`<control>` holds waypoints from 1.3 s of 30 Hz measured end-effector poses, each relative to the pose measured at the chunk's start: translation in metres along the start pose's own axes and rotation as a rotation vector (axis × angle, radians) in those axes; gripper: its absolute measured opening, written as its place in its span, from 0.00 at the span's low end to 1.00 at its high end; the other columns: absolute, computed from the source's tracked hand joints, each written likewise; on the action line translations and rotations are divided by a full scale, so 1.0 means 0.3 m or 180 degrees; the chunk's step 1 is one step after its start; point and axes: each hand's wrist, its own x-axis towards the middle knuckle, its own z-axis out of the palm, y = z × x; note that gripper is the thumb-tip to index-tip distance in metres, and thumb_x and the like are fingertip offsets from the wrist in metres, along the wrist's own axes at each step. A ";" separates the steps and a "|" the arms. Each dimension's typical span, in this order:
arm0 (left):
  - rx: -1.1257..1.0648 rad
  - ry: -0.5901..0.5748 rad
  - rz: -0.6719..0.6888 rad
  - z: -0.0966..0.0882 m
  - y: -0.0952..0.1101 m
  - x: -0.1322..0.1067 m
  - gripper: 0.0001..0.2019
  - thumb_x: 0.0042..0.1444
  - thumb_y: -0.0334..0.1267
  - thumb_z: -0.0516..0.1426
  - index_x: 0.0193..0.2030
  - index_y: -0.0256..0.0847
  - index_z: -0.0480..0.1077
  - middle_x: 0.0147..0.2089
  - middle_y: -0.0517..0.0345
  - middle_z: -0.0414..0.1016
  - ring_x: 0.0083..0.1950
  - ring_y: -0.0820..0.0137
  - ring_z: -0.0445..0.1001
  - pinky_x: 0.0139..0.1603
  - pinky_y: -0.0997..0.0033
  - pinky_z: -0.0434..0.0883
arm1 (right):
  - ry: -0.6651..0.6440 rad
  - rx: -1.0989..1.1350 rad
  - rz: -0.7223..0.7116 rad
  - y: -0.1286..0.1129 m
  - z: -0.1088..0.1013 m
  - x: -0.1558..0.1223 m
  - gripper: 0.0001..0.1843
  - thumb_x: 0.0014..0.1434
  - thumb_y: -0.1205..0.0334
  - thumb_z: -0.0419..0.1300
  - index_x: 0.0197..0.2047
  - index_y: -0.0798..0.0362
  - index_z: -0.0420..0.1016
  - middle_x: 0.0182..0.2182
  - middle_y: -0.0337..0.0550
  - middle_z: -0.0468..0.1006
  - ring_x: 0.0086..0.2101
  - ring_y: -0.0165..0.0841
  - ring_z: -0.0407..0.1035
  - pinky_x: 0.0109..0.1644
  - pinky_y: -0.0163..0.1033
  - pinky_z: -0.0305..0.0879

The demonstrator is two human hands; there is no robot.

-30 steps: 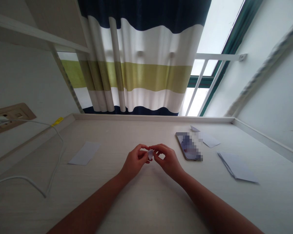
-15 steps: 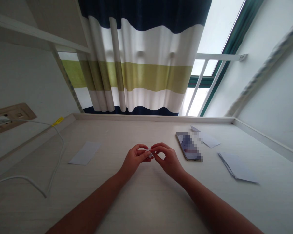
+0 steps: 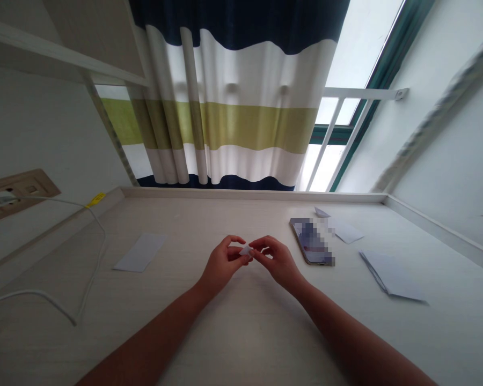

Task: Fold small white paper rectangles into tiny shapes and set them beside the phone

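A big striped curtain [image 3: 233, 107] hangs in front of you, dark blue, white and green. To its right is a bright window [image 3: 358, 59]. Under them is your pale wooden table [image 3: 241, 332], which runs from wall to wall.

On the right side of the table lies a pile of white paper [image 3: 392, 276], well apart from your hands. On the left side lies one flat white sheet [image 3: 140, 252]. A white cable [image 3: 92, 262] runs along the left edge of the table, up to a plug on the wall. A phone [image 3: 312, 241] lies face up near your right hand [image 3: 277, 260], and a small folded sheet [image 3: 344, 229] lies just behind the phone.

Your two hands meet in the middle of the table, a little above it. Your left hand [image 3: 221, 262] and your right hand each pinch the tiny paper [image 3: 246, 250] between thumb and finger. The fingers are close together, with only the paper between them. The tiny paper is white and sits right where your fingertips touch. It is too small to tell its shape.
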 end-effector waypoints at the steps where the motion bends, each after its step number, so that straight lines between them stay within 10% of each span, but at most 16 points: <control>1: 0.0033 -0.0001 0.0037 -0.001 -0.001 0.000 0.15 0.43 0.37 0.62 0.37 0.39 0.62 0.31 0.55 0.78 0.34 0.66 0.76 0.40 0.63 0.71 | -0.0040 -0.0013 0.0016 0.000 -0.001 0.000 0.08 0.49 0.57 0.60 0.30 0.53 0.74 0.29 0.42 0.71 0.29 0.30 0.67 0.32 0.37 0.66; 39: 0.0373 0.0237 0.0367 -0.005 0.003 0.001 0.08 0.46 0.40 0.59 0.27 0.37 0.70 0.27 0.58 0.72 0.30 0.71 0.71 0.29 0.73 0.72 | -0.0126 0.0452 0.0333 0.005 0.002 0.003 0.10 0.47 0.56 0.62 0.31 0.55 0.74 0.27 0.43 0.76 0.29 0.33 0.70 0.35 0.39 0.66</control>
